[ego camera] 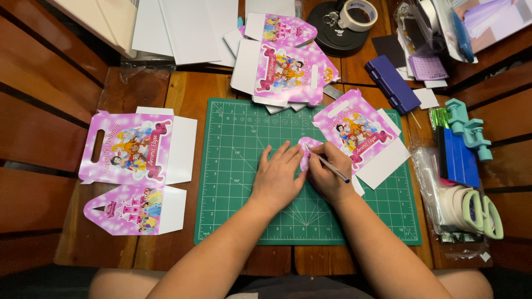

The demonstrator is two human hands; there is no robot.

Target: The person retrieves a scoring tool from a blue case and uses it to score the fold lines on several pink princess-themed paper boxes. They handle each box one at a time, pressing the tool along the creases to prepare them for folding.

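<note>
My left hand (277,177) lies flat on the green cutting mat (233,166), fingers pressing the edge of a pink printed box cutout (354,130). My right hand (328,176) grips a thin pen-like craft knife (331,165), its tip at the cutout's small pink flap (306,150) between my two hands. The cutout stretches up and to the right across the mat, with a white panel hanging past my right wrist.
Two flat pink cutouts (133,147) (133,207) lie left of the mat. A stack of more cutouts (285,75) sits behind it. White sheets (185,27), a tape roll (357,14), a purple case (392,83), teal clamps (468,127), scissors (482,210) lie around.
</note>
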